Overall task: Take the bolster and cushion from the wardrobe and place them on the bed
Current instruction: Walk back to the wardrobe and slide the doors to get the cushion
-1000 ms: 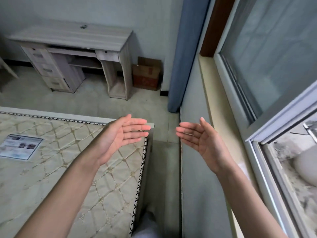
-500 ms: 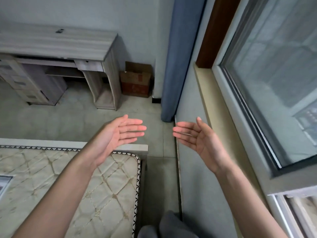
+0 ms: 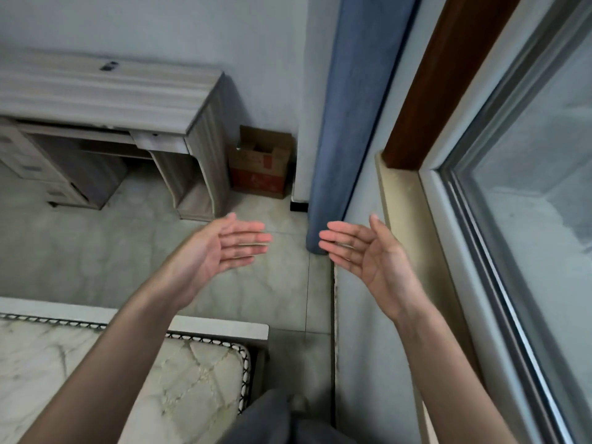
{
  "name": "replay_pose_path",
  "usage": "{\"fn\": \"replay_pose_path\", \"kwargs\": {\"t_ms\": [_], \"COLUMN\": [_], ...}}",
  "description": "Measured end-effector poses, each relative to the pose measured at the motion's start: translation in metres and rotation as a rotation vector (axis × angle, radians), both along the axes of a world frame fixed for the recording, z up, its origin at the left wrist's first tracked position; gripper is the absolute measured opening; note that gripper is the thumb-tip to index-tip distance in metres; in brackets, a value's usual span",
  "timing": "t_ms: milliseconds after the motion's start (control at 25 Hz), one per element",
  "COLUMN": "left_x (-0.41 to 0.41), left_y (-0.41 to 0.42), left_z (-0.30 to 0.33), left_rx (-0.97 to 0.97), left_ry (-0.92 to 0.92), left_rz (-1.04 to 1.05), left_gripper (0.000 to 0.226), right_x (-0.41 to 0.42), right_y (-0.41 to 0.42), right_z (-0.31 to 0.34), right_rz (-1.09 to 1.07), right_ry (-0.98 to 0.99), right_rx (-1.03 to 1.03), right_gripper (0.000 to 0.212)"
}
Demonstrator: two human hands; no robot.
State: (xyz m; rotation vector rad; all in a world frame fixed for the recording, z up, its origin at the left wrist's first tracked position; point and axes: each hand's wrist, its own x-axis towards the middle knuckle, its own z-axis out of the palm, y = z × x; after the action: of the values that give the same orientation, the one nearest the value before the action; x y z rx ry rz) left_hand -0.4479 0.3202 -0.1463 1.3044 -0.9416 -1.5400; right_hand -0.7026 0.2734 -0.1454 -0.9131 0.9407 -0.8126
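Note:
My left hand [image 3: 221,249] and my right hand [image 3: 362,254] are held out in front of me, palms facing each other, fingers straight, a gap between them, nothing in either. The bed [image 3: 192,379] with its bare quilted mattress fills the lower left corner, below my left forearm. No bolster, cushion or wardrobe is in view.
A grey wooden desk [image 3: 128,94] stands against the far wall at the left, with a cardboard box [image 3: 259,161] beside it. A blue curtain [image 3: 346,123] hangs in the corner. The window [image 3: 528,187] and its sill run along the right. Tiled floor [image 3: 96,251] lies between bed and desk.
The view has moved forward along the bed toward the desk wall, so the mattress has slid down and left. Both hands keep the same open, facing pose.

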Motion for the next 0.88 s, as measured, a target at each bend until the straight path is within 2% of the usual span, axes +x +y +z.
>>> {"fn": "replay_pose_path", "kwargs": {"t_ms": [320,560,720,880], "left_x": [0.051,0.119,0.166,0.214], "left_y": [-0.106,-0.207,-0.256,-0.281], "left_z": [-0.004,-0.009,-0.003,0.0], "left_rx": [-0.02,-0.09,-0.122,-0.105], "left_ry": [0.066,0.093,0.214,0.221], "left_rz": [0.06,0.137,0.192,0.268], "left_gripper": [0.057,0.053,0.064,0.069], "right_x": [0.035,0.105,0.159,0.217], "right_y": [-0.134,-0.255,-0.319,-0.362], "right_z": [0.004,0.013,0.024,0.03], "right_rz": [0.119,0.223,0.276,0.386], "right_ry": [0.011,0.044,0.03,0.018], "right_rx": [-0.038,-0.073,-0.067,-0.059], "right_gripper": [0.063,0.055,0.06,0.065]}}
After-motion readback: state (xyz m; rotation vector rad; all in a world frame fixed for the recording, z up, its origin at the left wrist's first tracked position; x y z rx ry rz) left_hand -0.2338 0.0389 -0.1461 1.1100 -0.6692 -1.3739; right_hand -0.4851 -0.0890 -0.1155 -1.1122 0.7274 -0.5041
